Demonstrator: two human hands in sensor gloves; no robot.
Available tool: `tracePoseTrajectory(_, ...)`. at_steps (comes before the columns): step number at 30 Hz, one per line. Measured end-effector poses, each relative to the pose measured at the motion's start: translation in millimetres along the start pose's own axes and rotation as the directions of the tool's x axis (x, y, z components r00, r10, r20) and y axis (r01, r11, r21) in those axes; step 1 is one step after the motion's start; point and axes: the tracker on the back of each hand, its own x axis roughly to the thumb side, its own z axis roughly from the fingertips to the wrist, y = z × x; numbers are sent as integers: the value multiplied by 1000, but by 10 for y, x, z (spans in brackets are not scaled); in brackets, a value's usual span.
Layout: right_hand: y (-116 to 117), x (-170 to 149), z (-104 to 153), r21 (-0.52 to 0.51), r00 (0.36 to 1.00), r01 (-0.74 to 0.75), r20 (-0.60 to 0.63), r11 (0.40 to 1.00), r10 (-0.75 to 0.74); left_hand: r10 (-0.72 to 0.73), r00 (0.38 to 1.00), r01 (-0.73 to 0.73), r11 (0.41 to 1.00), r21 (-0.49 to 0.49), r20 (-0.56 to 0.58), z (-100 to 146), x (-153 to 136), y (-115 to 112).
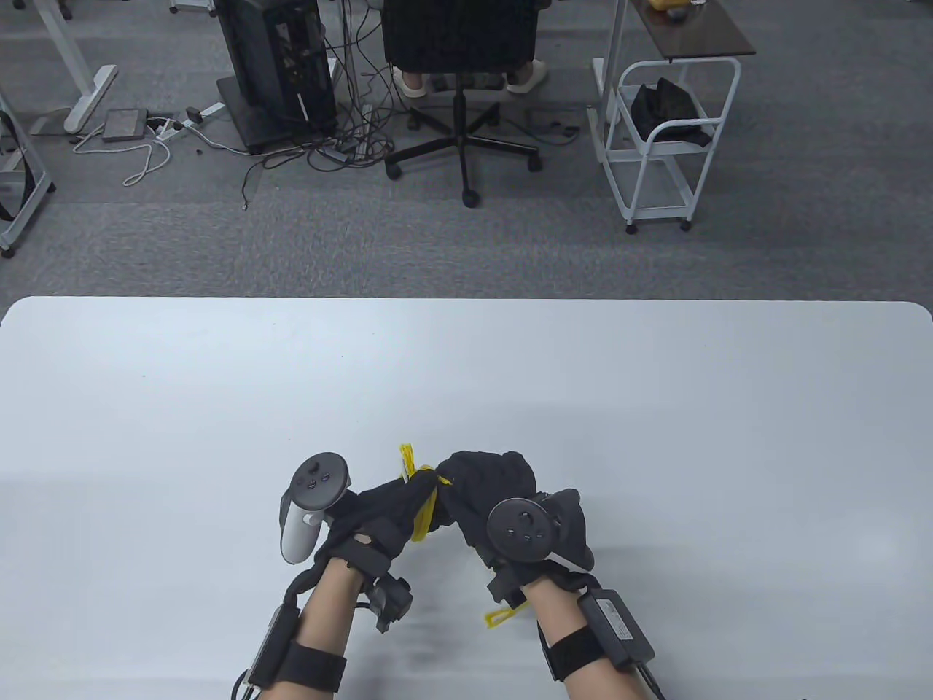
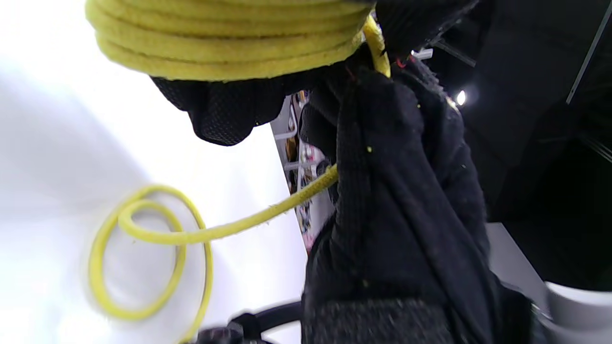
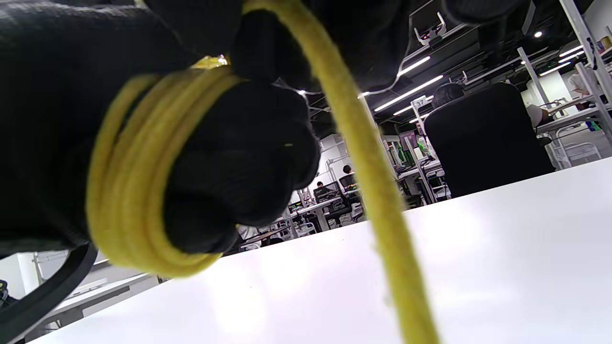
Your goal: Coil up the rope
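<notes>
Wrapping looks well along: low in the middle of the table view, the left hand (image 1: 379, 521) has several turns of the yellow rope (image 1: 423, 510) wound round its closed fingers (image 2: 224, 110), held above the white bench (image 1: 466, 379). The right hand (image 1: 485, 488), touching it on the right, grips the free strand, which runs down from its closed fingers (image 3: 373, 38) to a slack loop on the bench at the lower left of the left wrist view. Judging by this, the right hand is nearer that tail, so it should carry the next turn.
</notes>
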Motion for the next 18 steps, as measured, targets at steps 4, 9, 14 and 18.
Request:
tracePoseTrajectory(4, 37, 55, 3, 17, 999, -11, 33, 1000, 11, -28, 1000, 28, 993, 114, 0, 34, 35, 20)
tracePoseTrajectory(9, 99, 120, 3, 55, 998, -25, 65, 998, 21, -23, 1000, 23, 979, 202, 0, 68, 50, 59)
tracePoseTrajectory(14, 138, 142, -1, 95, 996, -29, 88, 995, 21, -44, 998, 29, 963, 267, 51, 98, 79, 106)
tracePoseTrajectory(18, 166, 142, -10, 149, 995, -21, 102, 989, 5, 3, 989, -44, 959, 281, 145, 121, 100, 142)
